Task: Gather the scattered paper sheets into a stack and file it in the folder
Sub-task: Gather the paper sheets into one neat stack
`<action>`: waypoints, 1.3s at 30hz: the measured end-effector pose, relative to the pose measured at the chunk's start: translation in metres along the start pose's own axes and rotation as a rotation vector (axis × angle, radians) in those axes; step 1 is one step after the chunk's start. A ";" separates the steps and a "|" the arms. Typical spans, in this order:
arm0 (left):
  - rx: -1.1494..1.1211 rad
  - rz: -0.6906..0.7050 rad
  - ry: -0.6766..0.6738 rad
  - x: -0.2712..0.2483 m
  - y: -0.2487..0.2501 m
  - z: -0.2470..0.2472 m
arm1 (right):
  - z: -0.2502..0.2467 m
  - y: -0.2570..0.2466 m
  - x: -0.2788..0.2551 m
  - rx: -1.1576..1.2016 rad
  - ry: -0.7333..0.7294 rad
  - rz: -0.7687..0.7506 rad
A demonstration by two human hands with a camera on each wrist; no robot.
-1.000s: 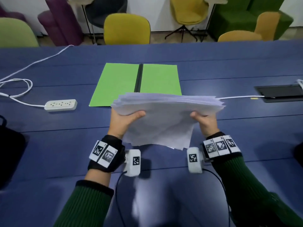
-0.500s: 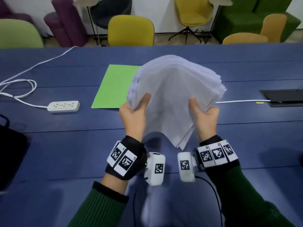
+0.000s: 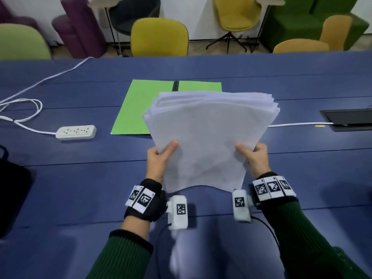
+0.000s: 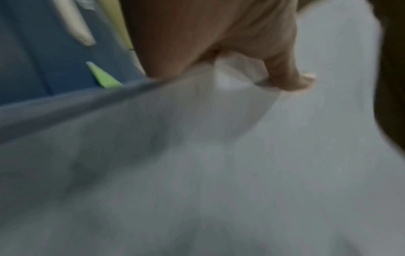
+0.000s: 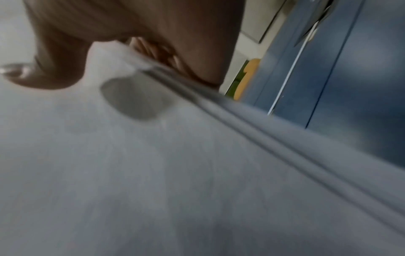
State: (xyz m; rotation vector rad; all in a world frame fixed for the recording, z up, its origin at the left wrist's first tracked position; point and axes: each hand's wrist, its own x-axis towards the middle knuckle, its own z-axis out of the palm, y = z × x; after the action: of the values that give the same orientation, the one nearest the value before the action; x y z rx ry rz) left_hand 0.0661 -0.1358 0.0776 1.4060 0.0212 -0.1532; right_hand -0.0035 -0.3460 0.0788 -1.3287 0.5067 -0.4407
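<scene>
A thick stack of white paper sheets (image 3: 209, 137) is held above the blue table, tilted up toward me. My left hand (image 3: 161, 156) grips its left edge with the thumb on top, and my right hand (image 3: 253, 156) grips its right edge the same way. Both wrist views are filled with the blurred stack (image 4: 219, 173) (image 5: 153, 173), the left thumb (image 4: 293, 81) and the right thumb (image 5: 32, 72) pressed onto the top sheet. The open green folder (image 3: 141, 109) with a dark spine lies flat just beyond the stack, its right half mostly hidden by the paper.
A white power strip (image 3: 76, 132) with its looping cable (image 3: 30, 109) lies to the left of the folder. A dark tablet (image 3: 350, 119) with a white cable sits at the right table edge. A black bag (image 3: 12, 194) is at the left. Chairs (image 3: 159, 37) stand behind the table.
The stack was swung from lying flat to a steep upright tilt, then lowered and squared so its top edges line up. Both hands slid from the near side to the side edges.
</scene>
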 end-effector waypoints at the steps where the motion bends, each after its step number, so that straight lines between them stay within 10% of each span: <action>1: 0.029 -0.001 -0.025 0.000 -0.001 0.000 | 0.002 0.000 0.001 0.008 -0.010 0.010; 13: 0.074 0.185 -0.098 -0.004 0.029 0.000 | 0.008 -0.021 -0.022 -0.013 -0.003 -0.112; 26: 0.028 0.217 -0.172 -0.016 0.028 0.000 | 0.034 -0.082 -0.034 0.279 0.418 -0.189; 39: -0.023 0.183 -0.126 -0.022 0.030 0.006 | 0.034 -0.077 -0.034 0.234 0.395 -0.280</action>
State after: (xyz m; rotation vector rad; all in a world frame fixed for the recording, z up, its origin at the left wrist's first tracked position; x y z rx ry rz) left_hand 0.0478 -0.1353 0.1105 1.3652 -0.2087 -0.0886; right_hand -0.0120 -0.3138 0.1633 -1.0907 0.5761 -0.9771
